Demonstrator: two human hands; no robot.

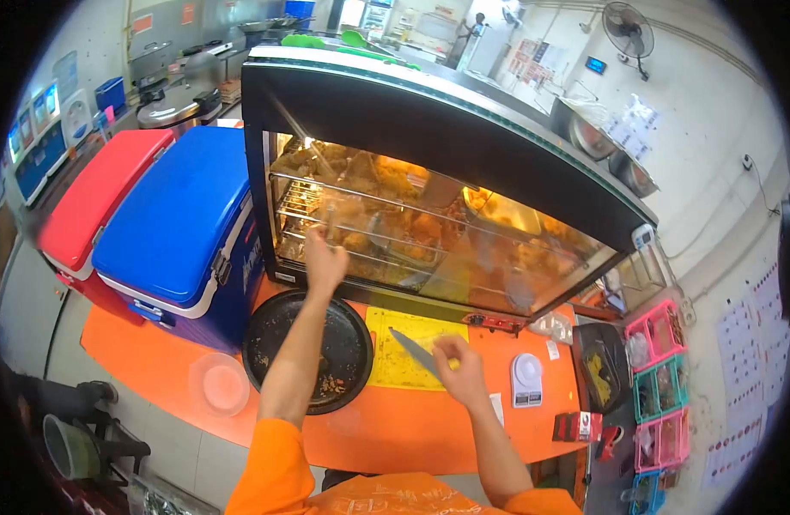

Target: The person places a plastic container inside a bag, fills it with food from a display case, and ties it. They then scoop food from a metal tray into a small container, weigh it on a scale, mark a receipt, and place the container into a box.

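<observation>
— At twelve o'clock from my chest, where is your left hand [325,262] working?

— I am reaching it up into the glass warmer cabinet [429,129], fingers closing around tongs [329,221] that are blurred; I cannot tell how firmly they are pinching.

— And the other?

— My right hand [458,367] is resting at about one o'clock, curled shut around the handle of a knife [415,350]. Its blade is lying on the yellow cutting board [405,330], long axis running from the hand toward ten o'clock.

— Where is the food lying from the left hand?

— The fried pieces [386,184] are sitting on the wire racks at one o'clock of that hand, just beyond it. The left is clearly the nearer one.

— What is crowding you?

— A round black pan [343,352] is lying under my left forearm, touching the board's left edge. A blue cooler [176,219] is standing at ten o'clock, beside the cabinet. A small white scale [527,378] is sitting at three o'clock of the right hand. Open orange counter [395,429] is lying nearest me.
</observation>
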